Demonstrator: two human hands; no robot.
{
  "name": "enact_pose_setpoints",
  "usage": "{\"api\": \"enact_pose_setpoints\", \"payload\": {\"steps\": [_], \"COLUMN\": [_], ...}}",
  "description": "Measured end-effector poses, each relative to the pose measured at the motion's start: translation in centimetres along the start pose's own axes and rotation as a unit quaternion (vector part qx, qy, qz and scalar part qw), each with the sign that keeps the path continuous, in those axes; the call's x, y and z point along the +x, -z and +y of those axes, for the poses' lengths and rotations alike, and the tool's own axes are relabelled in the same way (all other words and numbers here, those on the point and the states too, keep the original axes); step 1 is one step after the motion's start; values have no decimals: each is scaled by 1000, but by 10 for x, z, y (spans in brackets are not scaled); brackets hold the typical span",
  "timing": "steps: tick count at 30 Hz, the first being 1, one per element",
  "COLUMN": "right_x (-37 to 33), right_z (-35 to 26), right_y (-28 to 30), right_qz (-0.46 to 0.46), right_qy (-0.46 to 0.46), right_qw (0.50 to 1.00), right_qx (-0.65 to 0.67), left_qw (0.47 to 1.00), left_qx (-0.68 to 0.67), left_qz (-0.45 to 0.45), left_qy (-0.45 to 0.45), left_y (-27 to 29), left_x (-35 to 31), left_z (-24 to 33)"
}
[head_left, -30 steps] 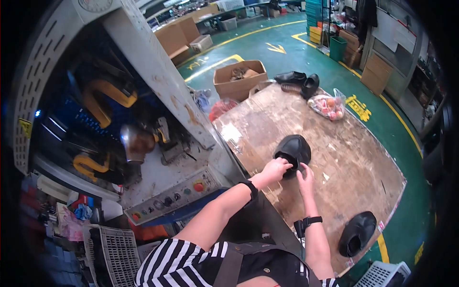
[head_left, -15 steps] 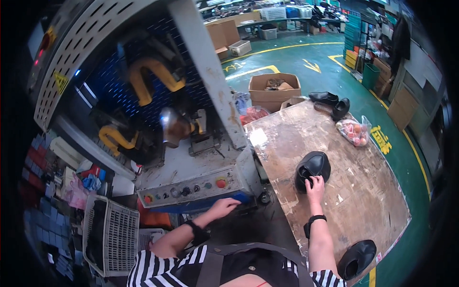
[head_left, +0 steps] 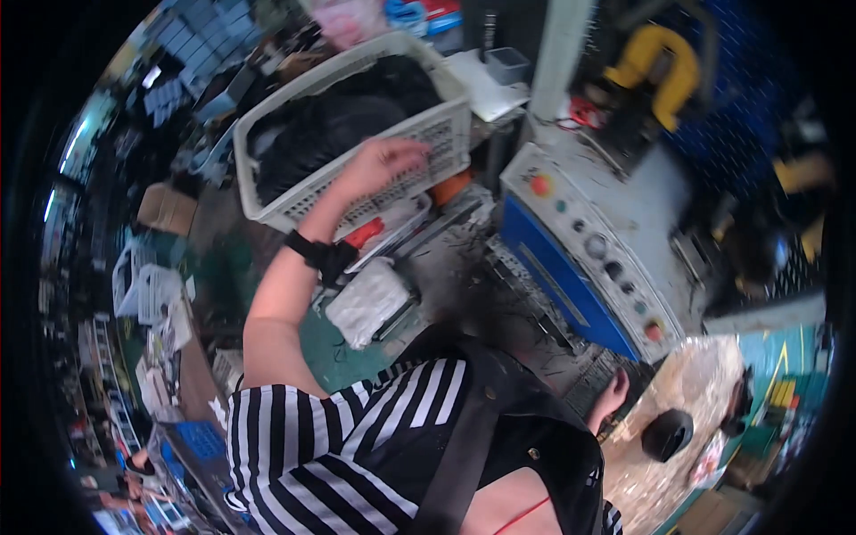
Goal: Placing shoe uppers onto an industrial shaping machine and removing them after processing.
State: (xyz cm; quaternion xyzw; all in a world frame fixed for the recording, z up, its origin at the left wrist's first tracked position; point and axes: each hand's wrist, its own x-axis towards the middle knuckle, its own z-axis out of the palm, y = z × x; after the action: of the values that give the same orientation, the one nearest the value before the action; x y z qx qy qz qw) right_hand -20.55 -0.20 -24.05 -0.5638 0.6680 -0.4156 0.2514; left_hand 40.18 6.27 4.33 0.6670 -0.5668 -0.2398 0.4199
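reaching left hand [head_left: 382,160] on white basket [head_left: 267,192], right hand [head_left: 613,392] low

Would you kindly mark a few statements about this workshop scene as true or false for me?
1. The left hand rests on the wall of a white basket full of dark pieces. True.
2. The left wrist is bare. False: it wears a black wristband.
3. The right hand holds the black shoe part. False: the hand is at the near edge of the worn workbench, apart from the part lying on it.
4. The machine's sloping control panel carries round buttons and knobs. True.
5. The basket is blue. False: it is white.
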Motion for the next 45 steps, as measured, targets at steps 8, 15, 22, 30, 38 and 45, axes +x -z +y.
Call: {"api": "enact_pose_setpoints", "payload": {"steps": [8,15,22,30,38,45], "right_x": [-11,-17,-2,36,89,245], "right_z": [-207,-323,-475,-397,-298,-324], "right_y": [-189,-225,-177,-53,66,134], "right_qz": [-332,-423,-334,-470,-276,-67], "right_qy": [89,94,320,60,-26,54], "right_qw": [933,881,847,832,883,868], "right_qx": [109,191,262,288,380,489], "left_qw": [901,953,959,821,741,864], "left_qx": [401,224,18,-234,-278,-380], "left_qz": [-160,-201,-263,-521,-610,-304], "left_qy": [41,37,-106,0,22,-129], "left_y": [202,218,109,-86,-230,-343], "left_x": [-8,66,87,103,143,243], "left_z": [-107,-63,72,103,175,316]}}
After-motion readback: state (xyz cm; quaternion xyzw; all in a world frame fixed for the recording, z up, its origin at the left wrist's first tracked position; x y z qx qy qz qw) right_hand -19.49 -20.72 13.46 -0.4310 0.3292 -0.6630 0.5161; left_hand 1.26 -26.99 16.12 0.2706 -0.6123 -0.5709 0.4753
